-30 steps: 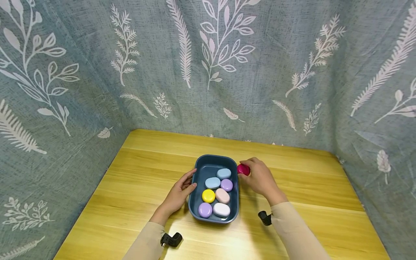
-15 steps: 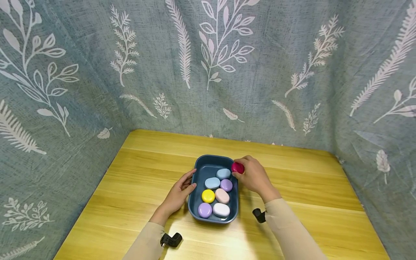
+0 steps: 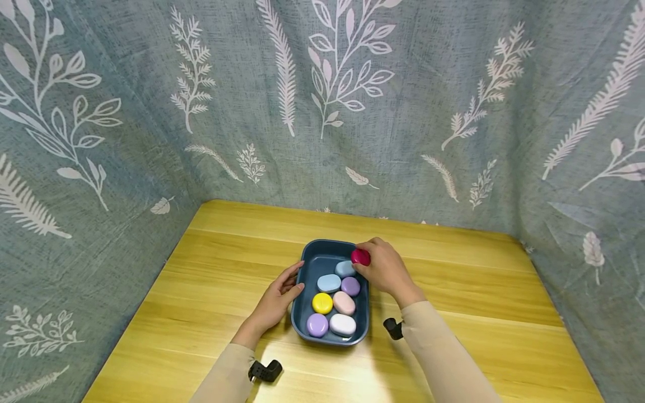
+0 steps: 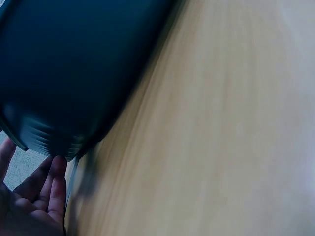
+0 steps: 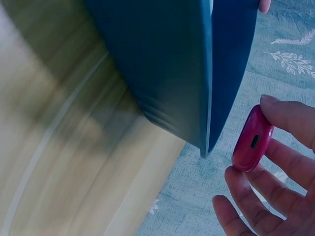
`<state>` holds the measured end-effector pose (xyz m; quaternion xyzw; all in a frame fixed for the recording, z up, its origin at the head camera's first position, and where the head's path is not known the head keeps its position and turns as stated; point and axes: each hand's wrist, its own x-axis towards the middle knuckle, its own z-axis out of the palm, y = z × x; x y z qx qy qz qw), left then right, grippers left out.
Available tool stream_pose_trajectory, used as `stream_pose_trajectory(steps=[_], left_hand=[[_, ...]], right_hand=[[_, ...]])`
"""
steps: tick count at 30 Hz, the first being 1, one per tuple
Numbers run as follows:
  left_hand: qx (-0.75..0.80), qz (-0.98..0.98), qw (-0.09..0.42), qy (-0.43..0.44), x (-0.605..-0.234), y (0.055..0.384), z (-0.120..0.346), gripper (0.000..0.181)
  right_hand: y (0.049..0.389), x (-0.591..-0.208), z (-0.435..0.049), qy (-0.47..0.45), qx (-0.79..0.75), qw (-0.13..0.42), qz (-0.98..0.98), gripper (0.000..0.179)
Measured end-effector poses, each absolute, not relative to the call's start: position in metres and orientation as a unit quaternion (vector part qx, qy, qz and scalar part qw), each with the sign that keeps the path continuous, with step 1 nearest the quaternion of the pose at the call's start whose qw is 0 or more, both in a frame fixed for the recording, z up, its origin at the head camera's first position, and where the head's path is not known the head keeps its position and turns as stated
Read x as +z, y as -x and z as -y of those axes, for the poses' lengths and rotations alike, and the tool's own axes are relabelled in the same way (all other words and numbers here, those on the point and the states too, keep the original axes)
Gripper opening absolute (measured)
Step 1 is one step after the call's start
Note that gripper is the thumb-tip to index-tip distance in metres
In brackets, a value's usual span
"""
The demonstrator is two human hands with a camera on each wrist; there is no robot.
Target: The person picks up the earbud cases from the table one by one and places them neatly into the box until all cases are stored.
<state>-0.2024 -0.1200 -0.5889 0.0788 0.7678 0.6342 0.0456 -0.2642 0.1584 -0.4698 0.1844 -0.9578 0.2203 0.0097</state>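
Note:
My right hand (image 3: 385, 267) pinches a glossy red earbud charging case (image 3: 360, 257) between thumb and fingers, above the far right corner of a dark blue tray (image 3: 314, 266). In the right wrist view, the red case shows a small oval charging port on its edge. My left hand (image 3: 274, 302) rests against the tray's left side, fingers fairly straight; the left wrist view shows its fingertips at the tray's outer wall. Inside the tray lie several rounded cases: light blue cases (image 3: 329, 283), purple cases (image 3: 317, 325), a yellow case (image 3: 322, 303), a pink case (image 3: 344, 303) and a white case (image 3: 343, 324).
The tray stands on a wooden table (image 3: 201, 291). A grey-green curtain (image 3: 227, 112) with white leaf prints surrounds the table at the back and sides. Black camera mounts (image 3: 267, 370) sit on both wrists.
My right hand has moved left with the red earbud case, from just outside the tray's right rim to over its far right corner. The left hand and tray have hardly moved.

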Motion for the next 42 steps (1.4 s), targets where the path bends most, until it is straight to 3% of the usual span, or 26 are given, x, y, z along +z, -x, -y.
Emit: stream_pose_trajectory(steps=[42], left_hand=[[0.641,-0.762,0.055,-0.077,-0.588,0.202,0.12,0.056]], right_hand=[[0.279,-0.473,-0.108,-0.198,0.2,-0.039,0.959,0.048]])
